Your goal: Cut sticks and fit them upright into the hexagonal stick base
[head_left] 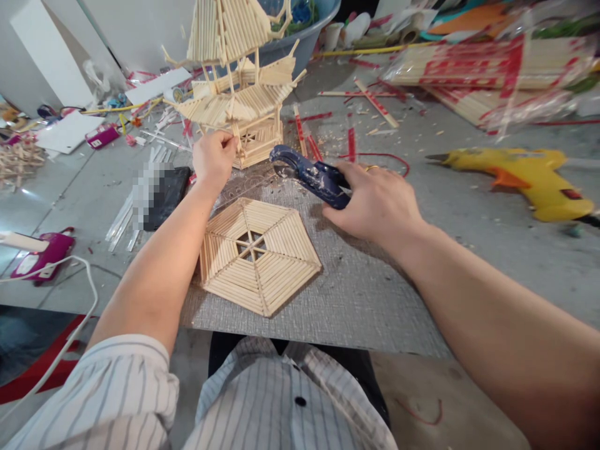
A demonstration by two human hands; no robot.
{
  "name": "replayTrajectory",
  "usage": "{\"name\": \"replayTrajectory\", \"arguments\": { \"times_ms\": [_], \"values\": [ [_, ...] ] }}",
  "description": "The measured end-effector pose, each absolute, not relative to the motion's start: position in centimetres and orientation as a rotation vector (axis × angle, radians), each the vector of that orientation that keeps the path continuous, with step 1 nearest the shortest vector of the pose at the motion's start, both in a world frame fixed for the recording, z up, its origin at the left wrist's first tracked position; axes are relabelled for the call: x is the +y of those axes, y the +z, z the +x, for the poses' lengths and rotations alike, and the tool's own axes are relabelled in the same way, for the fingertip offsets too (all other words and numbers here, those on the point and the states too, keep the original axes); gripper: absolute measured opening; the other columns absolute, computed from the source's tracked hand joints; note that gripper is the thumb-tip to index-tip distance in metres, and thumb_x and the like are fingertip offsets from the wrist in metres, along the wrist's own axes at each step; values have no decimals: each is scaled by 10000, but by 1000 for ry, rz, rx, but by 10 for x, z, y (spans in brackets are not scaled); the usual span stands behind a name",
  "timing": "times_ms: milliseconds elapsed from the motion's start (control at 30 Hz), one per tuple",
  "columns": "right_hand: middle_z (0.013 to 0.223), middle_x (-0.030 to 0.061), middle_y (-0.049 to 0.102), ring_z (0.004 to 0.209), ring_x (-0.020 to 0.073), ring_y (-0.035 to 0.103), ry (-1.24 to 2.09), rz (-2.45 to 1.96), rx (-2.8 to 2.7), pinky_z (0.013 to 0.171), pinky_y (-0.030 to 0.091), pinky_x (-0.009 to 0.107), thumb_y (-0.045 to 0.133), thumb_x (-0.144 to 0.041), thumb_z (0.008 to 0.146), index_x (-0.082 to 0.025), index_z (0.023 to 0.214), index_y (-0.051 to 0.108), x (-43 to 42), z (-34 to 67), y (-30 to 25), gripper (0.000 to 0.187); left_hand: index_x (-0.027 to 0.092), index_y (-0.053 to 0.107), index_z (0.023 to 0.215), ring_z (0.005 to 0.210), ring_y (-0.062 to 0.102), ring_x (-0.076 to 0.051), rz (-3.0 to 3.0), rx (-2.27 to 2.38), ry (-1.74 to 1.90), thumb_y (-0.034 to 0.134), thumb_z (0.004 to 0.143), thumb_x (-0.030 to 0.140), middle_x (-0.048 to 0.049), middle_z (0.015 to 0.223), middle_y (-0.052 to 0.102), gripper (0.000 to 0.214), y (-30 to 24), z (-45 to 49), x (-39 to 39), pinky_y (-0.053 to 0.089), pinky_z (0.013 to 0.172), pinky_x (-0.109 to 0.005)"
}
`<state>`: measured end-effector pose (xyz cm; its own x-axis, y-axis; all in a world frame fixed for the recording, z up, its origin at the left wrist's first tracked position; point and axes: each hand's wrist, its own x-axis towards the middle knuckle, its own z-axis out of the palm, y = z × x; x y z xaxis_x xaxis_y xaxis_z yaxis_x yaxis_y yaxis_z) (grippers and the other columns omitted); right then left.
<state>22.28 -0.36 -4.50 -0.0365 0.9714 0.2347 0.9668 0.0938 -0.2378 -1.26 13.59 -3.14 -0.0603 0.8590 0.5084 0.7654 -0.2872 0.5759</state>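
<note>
A pavilion model [234, 103] built of thin wooden sticks, with two tiers of roof, stands on the table. At its near left corner post, my left hand [215, 159] is closed in a pinch against the model; its fingertips are partly hidden. My right hand [379, 200] is wrapped round the handles of dark blue hand cutters [312, 178], whose jaws point left toward the model's base. Between my forearms lies a flat hexagonal stick panel [281, 269] with a small spoked opening at its centre.
A yellow glue gun [529, 178] lies at the right. Behind it are plastic-wrapped bundles of sticks [487, 72]. A blue basin [302, 47] stands behind the model. Clear glue sticks [140, 194] and a dark flat object [169, 200] lie left, near a purple box [44, 253].
</note>
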Motion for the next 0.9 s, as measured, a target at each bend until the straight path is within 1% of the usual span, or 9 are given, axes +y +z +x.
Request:
{"name": "replayTrajectory", "arguments": {
  "times_ms": [67, 167, 267, 367, 533, 633, 900],
  "values": [
    [1065, 139, 648, 994, 338, 579, 20, -1894, -2047, 868, 406, 457, 583, -352, 716, -183, 1299, 503, -4, 223, -45, 612, 205, 654, 666, 732, 579, -164, 2079, 1797, 1286, 611, 747, 284, -8, 605, 583, 121, -32, -13, 137, 429, 702, -267],
    [1095, 157, 643, 1028, 355, 575, 31, -1919, -2049, 883, 409, 460, 585, -339, 714, -158, 1303, 499, -5, 222, -44, 621, 213, 654, 651, 693, 564, -159, 2099, 1775, 1319, 631, 730, 285, -5, 579, 582, 109, -34, -15, 139, 428, 677, -264],
    [1095, 170, 642, 1040, 360, 571, 23, -1915, -2056, 888, 414, 465, 571, -324, 733, -157, 1295, 500, -7, 222, -42, 591, 218, 650, 644, 680, 560, -159, 2106, 1778, 1320, 633, 725, 291, -7, 582, 591, 110, -35, -16, 141, 425, 661, -265],
    [1097, 162, 643, 1033, 351, 573, 8, -1901, -2065, 888, 418, 465, 552, -320, 750, -180, 1288, 501, -8, 221, -41, 559, 210, 655, 668, 707, 574, -163, 2102, 1818, 1285, 620, 738, 289, -17, 632, 612, 111, -34, -14, 140, 425, 683, -270],
    [1057, 156, 647, 1025, 355, 584, 8, -1912, -2062, 891, 422, 481, 595, -314, 703, -140, 1264, 512, -5, 221, -43, 594, 201, 675, 717, 764, 601, -169, 2137, 1901, 1185, 579, 771, 274, -37, 709, 649, 132, -29, -10, 132, 423, 729, -274],
    [1057, 160, 648, 1024, 346, 587, -3, -1897, -2055, 890, 424, 485, 602, -305, 701, -146, 1257, 518, -3, 220, -45, 585, 199, 688, 756, 772, 611, -168, 2181, 1942, 1141, 560, 790, 278, -43, 741, 671, 154, -27, -9, 129, 421, 740, -277],
    [1048, 160, 651, 977, 338, 596, -1, -1906, -2048, 858, 419, 486, 616, -324, 699, -141, 1243, 522, -4, 220, -44, 581, 196, 684, 764, 776, 617, -163, 2208, 1912, 1192, 575, 791, 272, -42, 760, 689, 136, -30, -9, 128, 423, 740, -267]
  ]
}}
